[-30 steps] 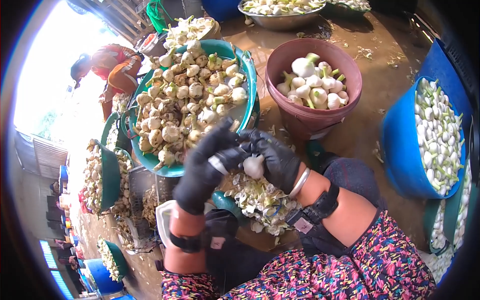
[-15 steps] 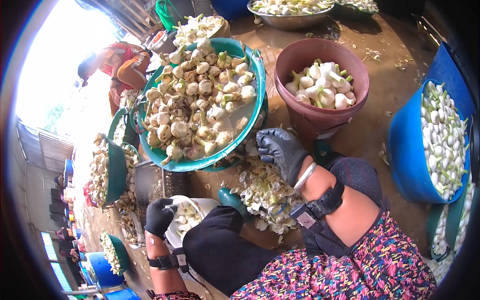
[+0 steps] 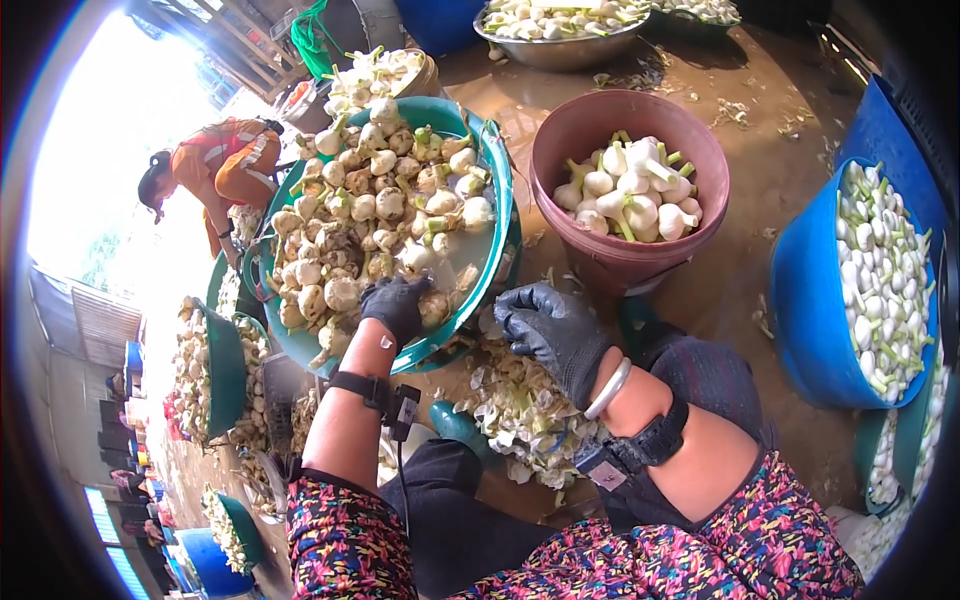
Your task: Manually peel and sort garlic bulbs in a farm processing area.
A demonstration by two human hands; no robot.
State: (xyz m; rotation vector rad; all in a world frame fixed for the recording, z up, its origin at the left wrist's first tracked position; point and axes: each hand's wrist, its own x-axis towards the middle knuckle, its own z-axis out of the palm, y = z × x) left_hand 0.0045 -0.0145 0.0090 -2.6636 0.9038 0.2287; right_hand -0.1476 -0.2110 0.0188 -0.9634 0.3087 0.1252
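A green tub (image 3: pixel 500 215) in front of me is heaped with unpeeled, soil-stained garlic bulbs (image 3: pixel 390 205). My left hand (image 3: pixel 393 308), in a dark glove, reaches over its near rim onto the bulbs. Its fingers look spread, though their tips are partly lost among the garlic. Right of the tub's near edge, my gloved right hand (image 3: pixel 550 338) is closed, fingers curled in; whatever it may grip is hidden. Beneath that hand lies a pile of garlic peelings (image 3: pixel 530 405). Beyond it stands a reddish bucket (image 3: pixel 620 255) part-filled with clean white garlic bulbs (image 3: pixel 635 185).
A blue tub (image 3: pixel 805 310) of white garlic stands at the right. A metal basin (image 3: pixel 565 52) of garlic sits at the far side. Leftward are more green tubs (image 3: pixel 225 370) of garlic and a bending person (image 3: pixel 220 175). A white bucket shows partly beside my left knee.
My left hand has moved from the white bucket's rim up and right into the green tub. My right hand stays near the peelings, turned slightly. The view has shifted a little.
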